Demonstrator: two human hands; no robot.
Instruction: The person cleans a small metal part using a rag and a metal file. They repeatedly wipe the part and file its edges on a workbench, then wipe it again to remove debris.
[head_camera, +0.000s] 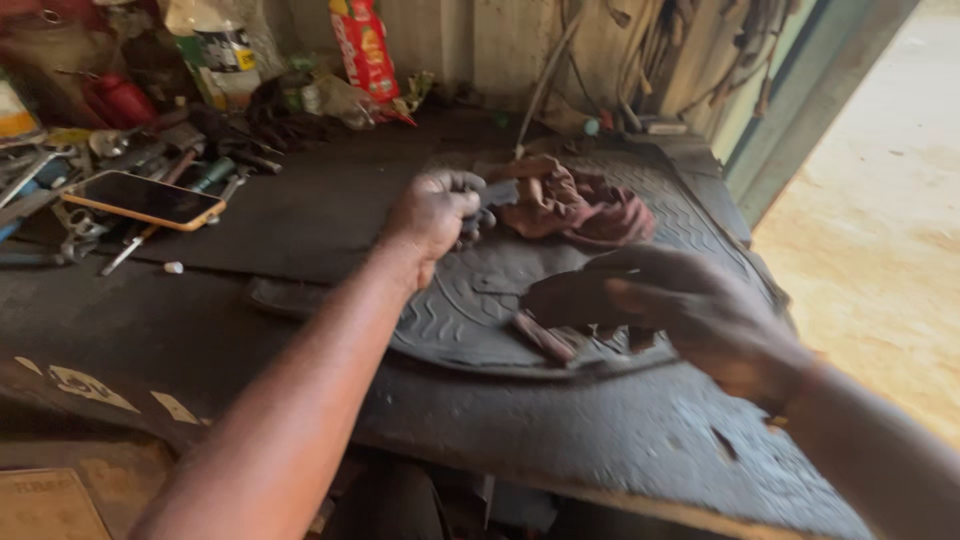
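Left hand clenched in a fist around a small dark metal part, held just above the ribbed rubber mat on the tabletop. Right hand blurred, fingers curled; cannot tell whether it holds anything. Reddish-brown rag lies on mat just beyond the left hand. Phone and scattered tools at far left.

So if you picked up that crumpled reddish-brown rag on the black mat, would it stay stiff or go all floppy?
The crumpled reddish-brown cloth rag would probably flop and droop, since it already lies in soft folds. It looks light for its size. It likely wouldn't roll or slide, because the ribbed black rubber mat beneath should grip it.
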